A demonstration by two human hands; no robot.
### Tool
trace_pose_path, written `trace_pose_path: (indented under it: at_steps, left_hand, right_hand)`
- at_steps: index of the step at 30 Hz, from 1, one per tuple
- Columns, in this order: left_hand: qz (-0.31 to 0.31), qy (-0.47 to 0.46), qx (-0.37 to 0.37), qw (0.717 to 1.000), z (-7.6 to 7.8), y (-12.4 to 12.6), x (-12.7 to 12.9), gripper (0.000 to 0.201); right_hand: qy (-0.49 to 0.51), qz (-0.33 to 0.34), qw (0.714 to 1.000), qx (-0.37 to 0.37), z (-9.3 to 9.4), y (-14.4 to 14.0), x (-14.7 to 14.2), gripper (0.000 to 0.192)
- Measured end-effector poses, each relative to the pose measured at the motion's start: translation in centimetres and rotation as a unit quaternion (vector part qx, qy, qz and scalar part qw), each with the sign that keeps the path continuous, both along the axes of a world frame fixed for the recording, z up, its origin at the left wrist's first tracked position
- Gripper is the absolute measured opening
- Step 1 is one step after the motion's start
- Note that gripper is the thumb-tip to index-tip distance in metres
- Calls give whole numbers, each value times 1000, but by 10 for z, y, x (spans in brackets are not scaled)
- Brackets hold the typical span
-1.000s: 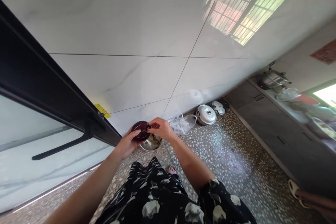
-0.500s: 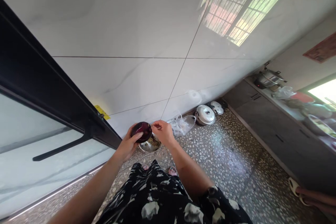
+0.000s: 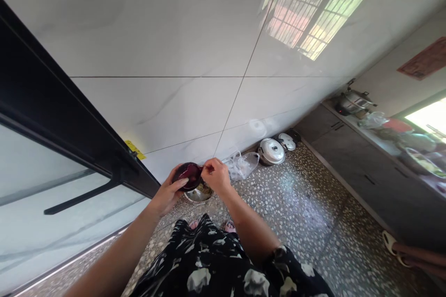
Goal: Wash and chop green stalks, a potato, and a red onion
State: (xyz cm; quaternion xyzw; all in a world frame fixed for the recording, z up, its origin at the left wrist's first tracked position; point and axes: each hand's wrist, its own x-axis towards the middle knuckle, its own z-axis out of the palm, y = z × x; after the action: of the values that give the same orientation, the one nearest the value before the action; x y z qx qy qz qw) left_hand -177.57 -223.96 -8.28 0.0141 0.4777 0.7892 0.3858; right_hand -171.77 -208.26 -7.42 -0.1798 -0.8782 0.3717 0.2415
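My left hand is closed around a round, glossy, dark-purple thing, probably a red onion, with its thumb across the front. A pinkish line and a redder patch show on its surface. At its right edge, my right hand is closed in a pinch, with a small dark reddish strip between the fingertips. Below them, a metal bowl holds yellowish-brown pieces, partly hidden by the hands and the purple thing.
A clear plastic bag and a lidded pot are on the speckled floor by the white wall. A black door frame with a handle stands at left. Grey cabinets line the right; another person's foot shows lower right.
My right hand has shifted slightly, and the strip between its fingers now shows at the purple thing's edge. My left hand has tilted the purple thing a little. The view has turned slightly.
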Motion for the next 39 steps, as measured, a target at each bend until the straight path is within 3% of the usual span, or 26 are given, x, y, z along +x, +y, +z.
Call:
trace_pose_path:
  at_steps: [3,5,8,11,16,19,23,28,32,35,39]
  left_hand:
    - [-10,-12,11,1000,-2,-1,-2,56]
    - [-6,-12,14,1000,-3,-1,-3,53]
    - [-1,-15,15,1000,-4,0,-3,52]
    - [7,-13,0,1000,-4,2,-3,53]
    - [34,12,-61,997,1,5,0,57]
    - [26,19,-63,998,3,4,1,62]
    - [-2,17,-30,999,2,2,-1,60]
    - [-9,-15,12,1000,-6,0,-5,56]
    - [-8,-25,39,999,-6,0,-3,57]
    - [19,-16,20,999,-5,1,0,59]
    - [32,-6,5,999,-5,0,5,60]
  right_hand:
    - [-2,-7,989,-149,-6,0,-3,10]
    - [10,17,965,-261,-8,-3,-4,14]
    - [42,58,938,-339,-7,-11,-2,29]
    - [47,67,956,-280,-3,-18,3,24]
    - [36,61,997,-18,-4,-18,9,24]
    - [12,35,998,58,-8,-13,7,24]
    - [5,-5,999,46,-10,-9,1,22]
    - [2,-1,996,-86,-11,-10,-2,19]
    - [47,51,984,-166,-8,-20,2,28]
    - [83,70,985,-136,-5,-25,6,23]
    - [77,94,992,-24,-2,-23,12,27]
